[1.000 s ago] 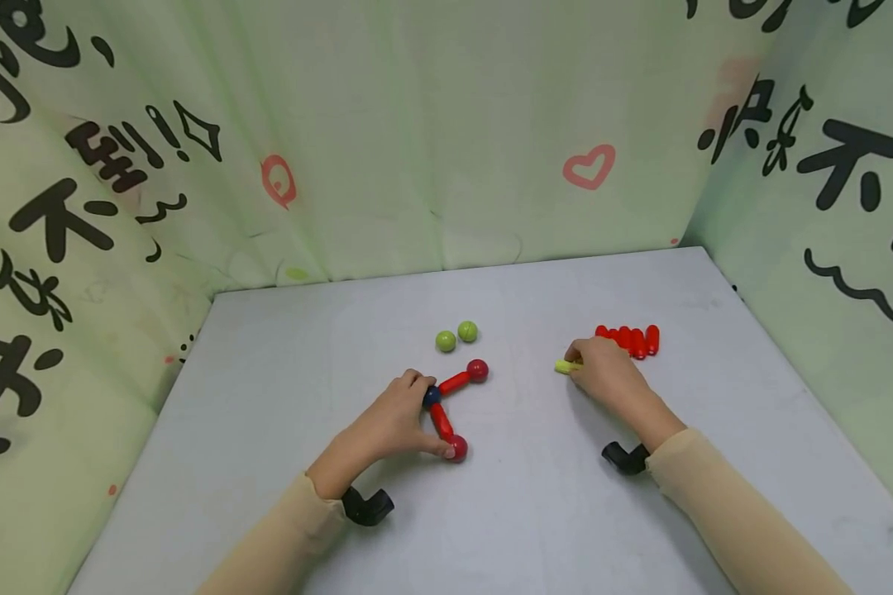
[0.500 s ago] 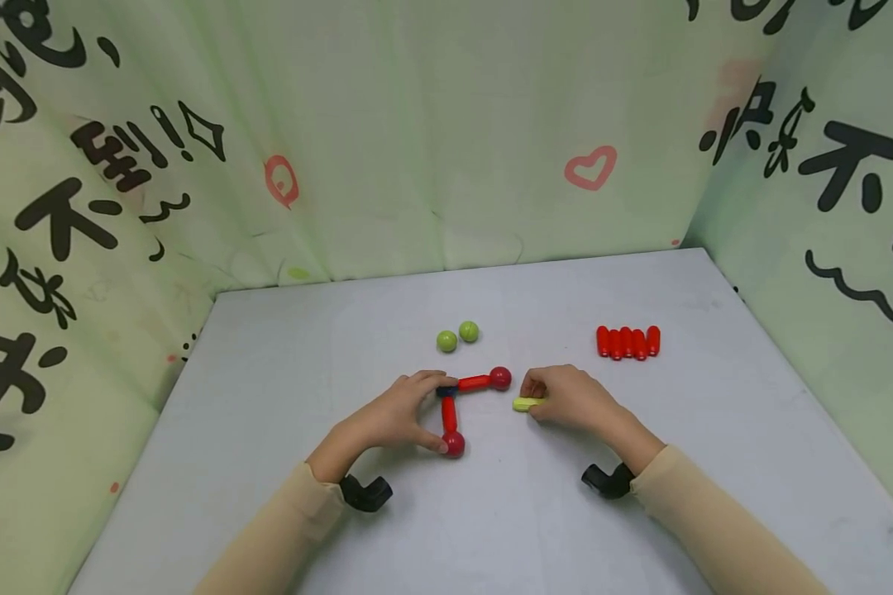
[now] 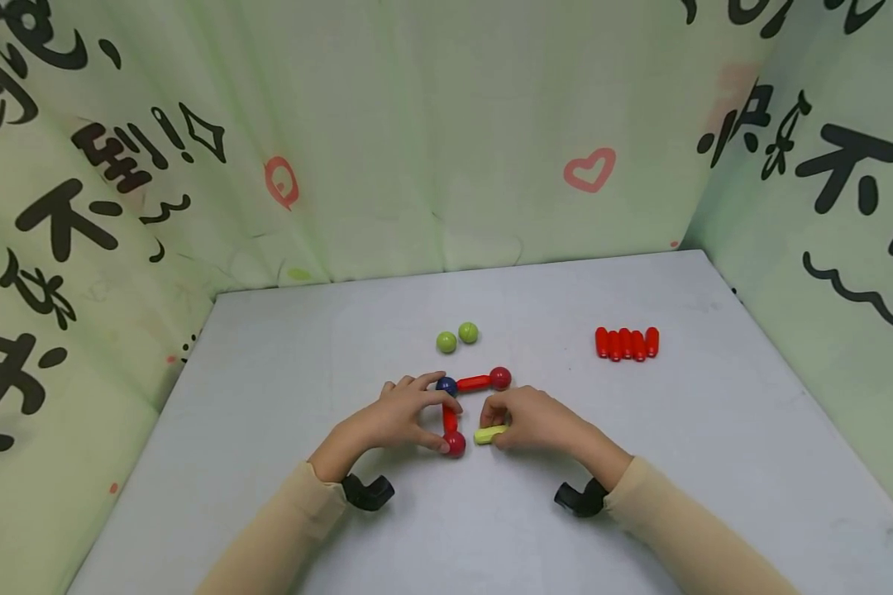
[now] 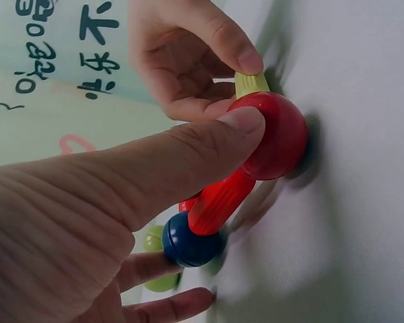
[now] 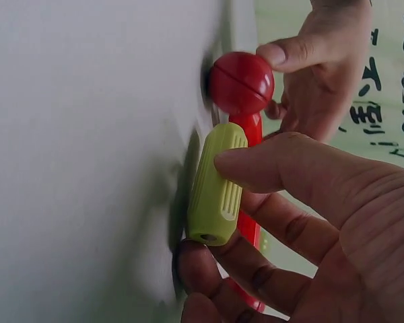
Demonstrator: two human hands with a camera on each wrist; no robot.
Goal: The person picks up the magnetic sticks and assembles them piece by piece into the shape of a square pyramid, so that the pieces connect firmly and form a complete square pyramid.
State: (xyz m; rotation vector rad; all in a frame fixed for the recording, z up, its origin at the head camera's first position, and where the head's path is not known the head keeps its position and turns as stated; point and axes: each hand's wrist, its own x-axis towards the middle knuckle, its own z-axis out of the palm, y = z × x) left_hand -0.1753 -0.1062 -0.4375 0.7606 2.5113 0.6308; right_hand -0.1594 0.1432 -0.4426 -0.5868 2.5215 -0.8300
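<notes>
A ball-and-rod toy piece lies on the table: a blue ball (image 3: 446, 385) joins two red rods, each tipped with a red ball. My left hand (image 3: 398, 417) holds this piece, its thumb on the near red ball (image 4: 283, 138) and its fingers reaching over the near rod to the blue ball. The far red ball (image 3: 501, 378) is untouched. My right hand (image 3: 546, 423) pinches a ridged yellow-green rod (image 5: 219, 188) between thumb and fingers. That rod lies just right of the near red ball; whether they touch is hard to tell.
Two green balls (image 3: 457, 336) sit behind the joined piece. Several red rods (image 3: 627, 344) lie in a row at the back right of the white table (image 3: 327, 347). A green curtain with black writing surrounds the table's back and sides.
My right hand has carried the yellow-green rod leftward and nearer, from beside the red rods to the near red ball. My left hand has turned the joined piece slightly clockwise.
</notes>
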